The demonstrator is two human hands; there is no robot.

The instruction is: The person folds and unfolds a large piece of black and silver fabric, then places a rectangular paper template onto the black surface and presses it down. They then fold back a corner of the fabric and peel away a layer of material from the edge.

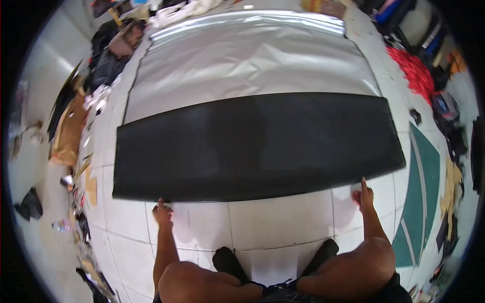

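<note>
A wide sheet of material lies on the tiled floor in front of me, its silver side (242, 65) showing at the far part and its black side (252, 146) folded over toward me. My left hand (162, 213) is at the near black edge, left of the middle, with a fingertip touching it and the other fingers loosely bent. Near the right end of the same edge, my right hand (365, 195) points one stretched finger at the border, thumb apart. Neither hand shows a grip on the sheet.
The sheet's far end is a silver roll (247, 22). At right lie a green cutting mat (429, 171) with pale strips on it and a red cloth (411, 73). Cardboard (70, 131) and clutter line the left wall. My feet (225, 260) are close to the near edge.
</note>
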